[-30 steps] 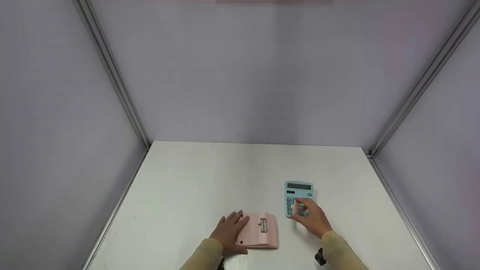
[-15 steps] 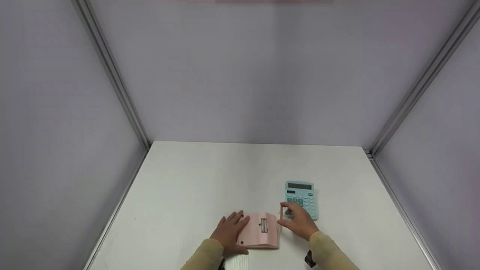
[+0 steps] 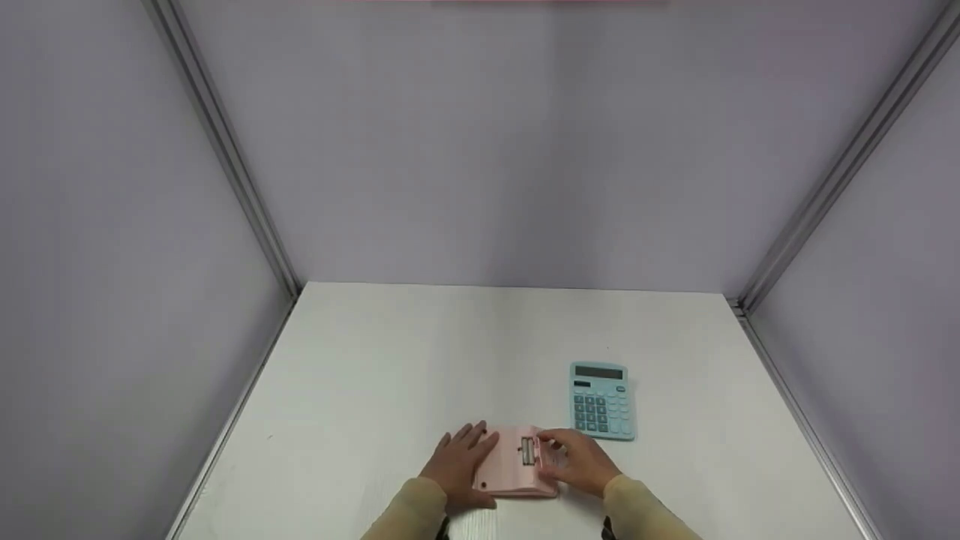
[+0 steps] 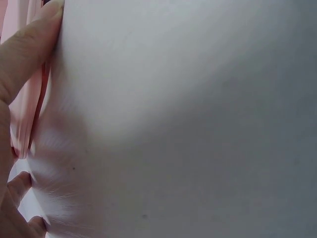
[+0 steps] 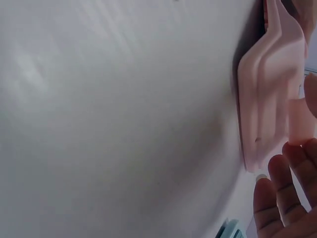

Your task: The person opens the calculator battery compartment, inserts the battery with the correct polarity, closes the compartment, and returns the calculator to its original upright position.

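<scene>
A pink calculator [image 3: 506,463] lies on the white table with its back up. Its battery slot is uncovered, and a silvery battery [image 3: 528,451] shows inside. My left hand [image 3: 459,465] rests across the calculator's left end, fingers spread and thumb along the near edge. At the right end, my right hand [image 3: 583,461] pinches a small pink battery cover [image 5: 300,121] between thumb and fingertips, beside the slot. In the head view that cover is mostly hidden by the fingers; whether it touches the slot I cannot tell.
A light blue calculator [image 3: 600,401] lies face up just beyond my right hand. The white table [image 3: 390,352] runs back to grey panels [image 3: 480,150], which enclose it at the back and both sides.
My right hand has carried the battery cover leftward and nearer, from above the blue calculator to the pink calculator's slot. The blue calculator's keys are now uncovered. My left hand has stayed put.
</scene>
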`<state>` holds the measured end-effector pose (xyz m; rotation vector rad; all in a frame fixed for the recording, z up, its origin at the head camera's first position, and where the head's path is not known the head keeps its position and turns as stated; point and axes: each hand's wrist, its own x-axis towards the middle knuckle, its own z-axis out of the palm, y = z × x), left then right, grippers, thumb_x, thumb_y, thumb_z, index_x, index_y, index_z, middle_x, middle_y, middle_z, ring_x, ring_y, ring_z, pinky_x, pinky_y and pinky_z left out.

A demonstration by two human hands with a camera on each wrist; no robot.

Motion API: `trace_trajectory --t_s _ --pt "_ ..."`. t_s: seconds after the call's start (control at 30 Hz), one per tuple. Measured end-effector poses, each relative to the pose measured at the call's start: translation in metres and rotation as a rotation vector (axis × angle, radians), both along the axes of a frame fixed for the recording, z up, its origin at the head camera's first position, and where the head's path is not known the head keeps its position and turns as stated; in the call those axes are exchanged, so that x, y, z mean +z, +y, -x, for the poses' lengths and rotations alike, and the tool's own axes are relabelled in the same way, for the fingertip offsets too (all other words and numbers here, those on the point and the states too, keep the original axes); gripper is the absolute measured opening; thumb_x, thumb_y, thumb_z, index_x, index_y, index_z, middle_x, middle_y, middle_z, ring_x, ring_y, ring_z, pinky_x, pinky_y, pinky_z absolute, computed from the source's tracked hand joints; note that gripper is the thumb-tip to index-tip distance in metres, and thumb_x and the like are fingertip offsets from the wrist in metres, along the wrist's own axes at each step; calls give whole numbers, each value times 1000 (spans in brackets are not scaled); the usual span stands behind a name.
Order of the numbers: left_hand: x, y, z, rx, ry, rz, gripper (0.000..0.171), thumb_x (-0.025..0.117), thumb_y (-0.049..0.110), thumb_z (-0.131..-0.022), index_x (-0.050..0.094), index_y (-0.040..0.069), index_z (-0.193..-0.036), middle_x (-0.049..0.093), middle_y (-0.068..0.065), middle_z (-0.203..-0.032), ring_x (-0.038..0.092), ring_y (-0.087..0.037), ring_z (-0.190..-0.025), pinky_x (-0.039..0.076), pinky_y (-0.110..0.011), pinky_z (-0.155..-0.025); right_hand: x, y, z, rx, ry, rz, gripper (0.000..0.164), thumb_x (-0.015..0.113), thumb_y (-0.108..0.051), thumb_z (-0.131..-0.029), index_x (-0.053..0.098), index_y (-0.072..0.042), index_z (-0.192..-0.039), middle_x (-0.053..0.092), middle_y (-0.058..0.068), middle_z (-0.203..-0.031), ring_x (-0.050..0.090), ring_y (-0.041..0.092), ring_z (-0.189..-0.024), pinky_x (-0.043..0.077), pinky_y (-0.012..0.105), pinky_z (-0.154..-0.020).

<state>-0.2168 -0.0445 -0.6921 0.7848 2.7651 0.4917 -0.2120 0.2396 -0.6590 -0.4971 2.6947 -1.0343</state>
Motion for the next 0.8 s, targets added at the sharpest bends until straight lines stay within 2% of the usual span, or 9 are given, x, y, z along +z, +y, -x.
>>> trace_trajectory --t_s 0.17,0.4,0.63,0.8 --pt "2 -1 -1 -7 6 0 117 72 76 -56 22 34 -154 19 -1 -159 19 -27 -145 19 -54 -115 -2 -2 -1 4 -12 -5 60 75 -49 -78 60 -21 -129 62 -13 -114 57 11 -100 51 40 -88" --pt "4 0 -2 -6 -2 0 117 74 73 -58 22 33 -154 20 -1 -159 20 -27 -145 20 -54 -114 -3 -8 -3 -8 7 18 68 75 -46 -79 53 -21 -139 60 -12 -123 58 10 -102 50 41 -91" --pt "4 0 -1 -6 10 -1 118 72 76 -56 22 32 -154 20 -2 -159 21 -28 -144 21 -54 -114 -6 -11 -4 -12 72 41 61 73 -47 -80 59 -17 -131 60 -5 -125 56 17 -115 46 44 -99" --pt "2 0 0 -14 27 -4 118 72 77 -56 24 31 -154 22 -3 -159 22 -29 -144 22 -55 -113 -5 -13 -3 4 86 70 61 73 -47 -81 58 -16 -131 59 -7 -122 55 16 -114 47 41 -98"
